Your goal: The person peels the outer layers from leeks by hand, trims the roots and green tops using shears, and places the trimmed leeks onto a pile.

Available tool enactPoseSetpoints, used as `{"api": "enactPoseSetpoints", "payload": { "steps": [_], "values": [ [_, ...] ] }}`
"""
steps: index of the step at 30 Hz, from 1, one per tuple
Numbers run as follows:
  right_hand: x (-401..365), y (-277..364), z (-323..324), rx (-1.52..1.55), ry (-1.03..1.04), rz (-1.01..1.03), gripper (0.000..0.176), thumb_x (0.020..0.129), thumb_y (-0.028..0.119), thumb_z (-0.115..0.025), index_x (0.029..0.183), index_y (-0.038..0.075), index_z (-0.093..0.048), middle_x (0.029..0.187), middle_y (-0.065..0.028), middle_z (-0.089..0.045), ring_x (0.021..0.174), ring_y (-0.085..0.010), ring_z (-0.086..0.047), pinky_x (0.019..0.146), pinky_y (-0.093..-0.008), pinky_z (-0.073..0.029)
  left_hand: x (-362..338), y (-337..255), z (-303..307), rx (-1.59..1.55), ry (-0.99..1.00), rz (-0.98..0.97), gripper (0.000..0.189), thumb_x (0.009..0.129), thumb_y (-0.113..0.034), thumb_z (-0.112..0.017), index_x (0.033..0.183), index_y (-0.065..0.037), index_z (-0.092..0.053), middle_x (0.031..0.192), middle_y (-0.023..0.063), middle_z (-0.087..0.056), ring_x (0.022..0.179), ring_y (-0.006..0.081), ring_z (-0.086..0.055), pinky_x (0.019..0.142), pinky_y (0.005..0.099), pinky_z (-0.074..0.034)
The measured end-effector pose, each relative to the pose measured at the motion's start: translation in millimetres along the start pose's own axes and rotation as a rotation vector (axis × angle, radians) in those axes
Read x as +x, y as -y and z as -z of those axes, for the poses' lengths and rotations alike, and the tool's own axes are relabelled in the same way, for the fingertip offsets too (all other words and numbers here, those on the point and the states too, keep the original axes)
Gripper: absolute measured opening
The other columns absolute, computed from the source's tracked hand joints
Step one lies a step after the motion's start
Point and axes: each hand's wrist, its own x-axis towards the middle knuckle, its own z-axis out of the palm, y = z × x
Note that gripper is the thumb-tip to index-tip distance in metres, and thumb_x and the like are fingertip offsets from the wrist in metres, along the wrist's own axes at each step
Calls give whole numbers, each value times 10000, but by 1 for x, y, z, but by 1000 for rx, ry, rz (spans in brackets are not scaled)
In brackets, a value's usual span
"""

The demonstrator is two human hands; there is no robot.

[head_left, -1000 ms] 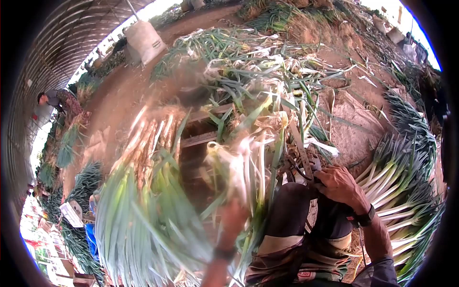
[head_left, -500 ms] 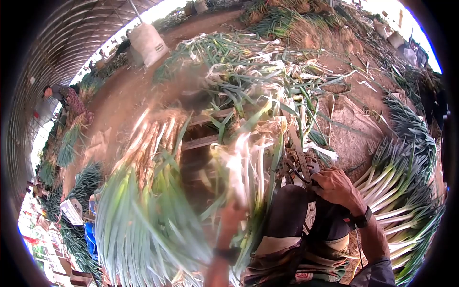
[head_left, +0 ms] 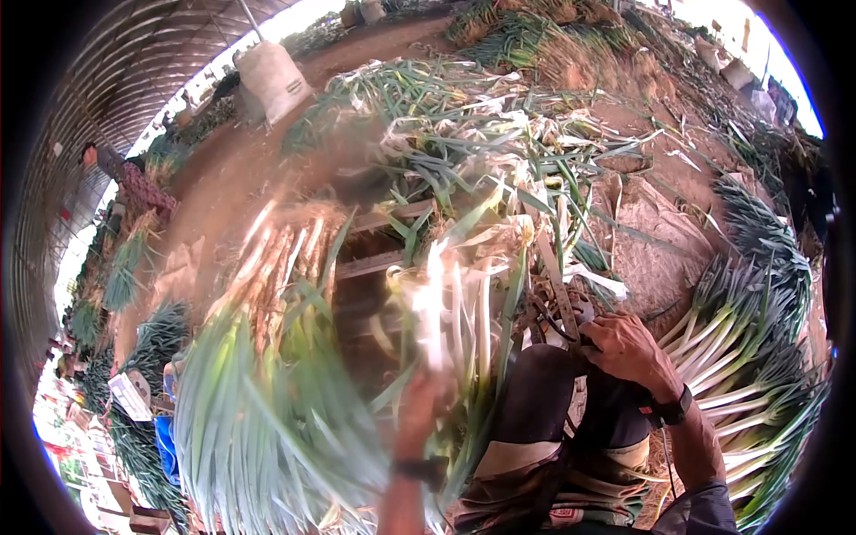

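Low in the middle, my left hand (head_left: 426, 401) is smeared by motion beside white leek stalks (head_left: 459, 312); its fingers cannot be made out. Right of my knees, my right hand (head_left: 624, 349) has its fingers curled round something at a dark metal tool with a flat bar (head_left: 559, 299); the held part is hidden. A big bundle of green onions (head_left: 259, 401) lies to the left, roots away from me. Trimmed leeks with white stems (head_left: 727, 357) are spread on the right.
Loose leaves (head_left: 446, 125) are heaped ahead. A white sack (head_left: 272, 82) stands at the upper left, and a person (head_left: 143, 187) bends over at the far left. Flattened sacking (head_left: 655, 236) lies right of the heap. More onion piles line the right edge.
My left hand has shifted slightly left, still blurred. The person at the far left has changed posture a little. My right hand stays at the tool.
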Motion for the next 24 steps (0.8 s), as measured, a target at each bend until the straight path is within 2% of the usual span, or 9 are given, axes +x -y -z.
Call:
{"api": "enactPoseSetpoints", "payload": {
  "steps": [2, 5, 8, 10, 12, 19, 21, 22, 24],
  "values": [
    [1, 1, 0, 2, 0, 1, 194, 802, 182, -725, 887, 55, -605, 758, -108, -609, 787, -327, -628, 719, -444, -490, -1, -5, -6, -69, -28, -83, 270, 898, -197, -682, 1103, -23, -656, 957, 54, -689, 733, 151, -635, 632, 244, -499],
    [1, 4, 2, -10, 2, -9, 190, 804, 181, -723, 896, 58, -610, 765, -108, -612, 791, -328, -629, 721, -444, -490, -9, -43, -40, 8, -290, 10, 328, 889, -210, -699, 1128, -4, -610, 932, 84, -677, 664, 162, -627, 569, 244, -490],
    [0, 1, -1, -13, 9, -6, 191, 808, 182, -720, 923, 62, -626, 775, -111, -619, 795, -326, -634, 726, -445, -492, 31, 4, -20, 243, -397, -92, 392, 876, -219, -706, 1159, 18, -576, 931, 125, -676, 693, 180, -646, 565, 295, -510],
    [-1, -2, -4, -13, 21, -8, 199, 811, 184, -716, 951, 65, -638, 789, -113, -627, 806, -330, -638, 738, -449, -495, 60, 46, -1, 550, -400, -279, 413, 865, -219, -712, 1157, 37, -571, 936, 152, -677, 703, 189, -658, 559, 326, -523],
    [-1, -2, -2, 6, 57, -22, 210, 818, 187, -710, 976, 65, -645, 800, -120, -636, 811, -335, -643, 740, -452, -498, 63, 48, -7, 754, -398, -320, 452, 848, -218, -716, 1164, 66, -562, 934, 202, -677, 748, 223, -683, 582, 373, -544],
    [53, -1, 10, 262, 315, -44, 217, 892, 230, -665, 1016, 56, -632, 804, -170, -653, 769, -353, -654, 696, -434, -514, 63, 30, -27, 812, -273, -174, 602, 780, -318, -780, 1188, 80, -586, 959, 233, -703, 847, 305, -698, 717, 400, -559],
    [82, -7, -10, 301, 369, -5, 220, 912, 246, -650, 1019, 55, -631, 841, -171, -662, 782, -346, -652, 712, -434, -515, 56, 18, -41, 881, -342, -204, 634, 749, -336, -805, 1187, 75, -601, 974, 230, -710, 862, 314, -700, 755, 410, -556],
    [98, -7, -19, 304, 419, 23, 253, 956, 290, -606, 1016, 46, -632, 887, -148, -673, 814, -297, -659, 746, -429, -520, 57, 16, -42, 806, -323, -122, 621, 729, -315, -809, 1189, 55, -618, 992, 217, -713, 879, 325, -699, 801, 423, -540],
    [120, -16, -50, 393, 482, 14, 304, 966, 336, -596, 1024, 40, -636, 892, -136, -669, 833, -275, -655, 763, -417, -522, 61, 22, -38, 844, -348, -139, 577, 730, -293, -794, 1173, 40, -634, 981, 206, -718, 852, 305, -695, 761, 413, -539]
  ]
}}
